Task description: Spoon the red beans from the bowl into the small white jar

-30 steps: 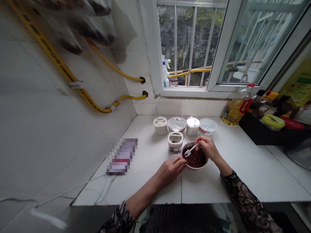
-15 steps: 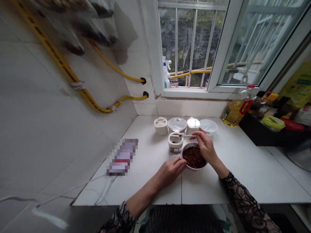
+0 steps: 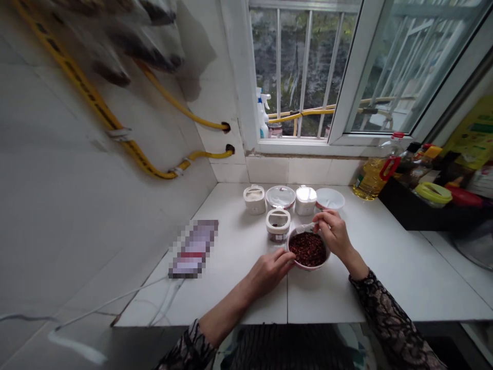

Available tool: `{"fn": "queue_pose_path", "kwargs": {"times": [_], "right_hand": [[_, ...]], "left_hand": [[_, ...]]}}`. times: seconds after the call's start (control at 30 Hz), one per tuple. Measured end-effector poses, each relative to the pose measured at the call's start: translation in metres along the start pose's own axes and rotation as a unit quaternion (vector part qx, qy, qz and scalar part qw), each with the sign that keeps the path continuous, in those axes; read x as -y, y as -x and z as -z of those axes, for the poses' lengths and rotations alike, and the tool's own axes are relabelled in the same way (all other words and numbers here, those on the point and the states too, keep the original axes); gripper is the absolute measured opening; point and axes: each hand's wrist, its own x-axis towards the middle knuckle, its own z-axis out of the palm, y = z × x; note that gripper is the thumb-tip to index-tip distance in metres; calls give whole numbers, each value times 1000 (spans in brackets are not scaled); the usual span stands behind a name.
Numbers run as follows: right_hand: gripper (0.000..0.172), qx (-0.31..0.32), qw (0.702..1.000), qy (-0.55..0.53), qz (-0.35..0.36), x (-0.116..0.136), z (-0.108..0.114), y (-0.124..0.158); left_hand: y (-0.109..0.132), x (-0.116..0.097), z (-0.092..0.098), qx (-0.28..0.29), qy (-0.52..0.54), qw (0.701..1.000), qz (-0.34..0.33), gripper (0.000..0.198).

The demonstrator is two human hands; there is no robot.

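My left hand [image 3: 271,271] grips the near-left rim of a pinkish-white bowl [image 3: 310,267], its thumb and fingers closed on the edge. Dark red dried flakes [image 3: 307,248], perhaps crushed chilli, fill much of the bowl. Pinched in the fingers of my right hand [image 3: 334,232] is a small white spoon [image 3: 303,229], its head over the bowl's far side. Behind the bowl, to the left, stands a small seasoning jar [image 3: 278,232] with a cream rim and its top uncovered; some dark contents show inside.
Along the back stand a white-topped jar [image 3: 254,201], a covered bowl [image 3: 281,197], another lidded jar [image 3: 306,200] and a pale bowl [image 3: 330,199]. An oil bottle [image 3: 370,177] and a black box [image 3: 408,208] of bottles are at right. A blurred phone-like object [image 3: 193,249] lies left with a cable.
My right hand has drawn the spoon from over the small jar down and right to over the bowl. My left hand stays on the bowl's rim.
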Motion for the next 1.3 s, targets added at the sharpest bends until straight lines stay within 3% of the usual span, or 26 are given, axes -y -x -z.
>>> {"fn": "queue_pose_path", "kwargs": {"times": [0.13,0.23,0.37,0.57,0.73,0.93,1.3], "right_hand": [[20,74,997,4,8,-5,-9,1],[22,88,996,-25,-21,-4,-13,1],[20,81,987,-83,-107,0,-8,-1],[17,93,946,-195,-240,1,-7,-1],[17,115,943,-211,-231,2,-11,0],[16,78,934,-229,-264,-2,-8,-1],[17,66,965,-159,-198,1,-5,-3]], "left_hand": [[1,0,0,1,1,1000,3,16],[1,-1,0,5,0,1000,7,15],[0,-1,1,5,-2,1000,4,16],[-2,-2,3,-9,-4,1000,-7,18],[-4,-3,3,-10,-3,1000,-9,17],[-3,-2,3,-9,-5,1000,-5,16],[-2,-2,3,-10,-7,1000,-6,18]]}}
